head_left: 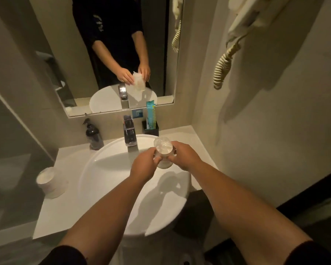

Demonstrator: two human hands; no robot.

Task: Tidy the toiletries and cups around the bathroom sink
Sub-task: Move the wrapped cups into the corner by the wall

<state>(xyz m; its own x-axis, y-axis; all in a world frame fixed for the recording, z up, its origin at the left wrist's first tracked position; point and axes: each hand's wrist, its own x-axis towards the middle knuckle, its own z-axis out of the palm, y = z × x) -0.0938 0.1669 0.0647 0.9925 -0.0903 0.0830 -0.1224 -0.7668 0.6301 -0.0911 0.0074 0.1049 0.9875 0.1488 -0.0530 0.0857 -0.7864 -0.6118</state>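
Observation:
Both hands hold a white cup wrapped in clear plastic (163, 152) above the far right part of the round white sink (103, 180). My left hand (145, 165) grips its left side and my right hand (183, 156) grips its right side. The wrap bulges loose at the cup's top. Against the back wall a black holder (151, 129) carries a teal toiletry packet (150, 114). A dark pump bottle (93, 135) stands at the back left of the counter. At the counter's left edge rests a white lidded cup (48, 182).
A chrome tap (130, 131) rises behind the basin, just left of the held cup. The mirror (80, 54) above reflects my hands and the cup. A wall hairdryer with a coiled cord (225, 64) hangs on the right wall. A dark bin (195, 213) sits below right.

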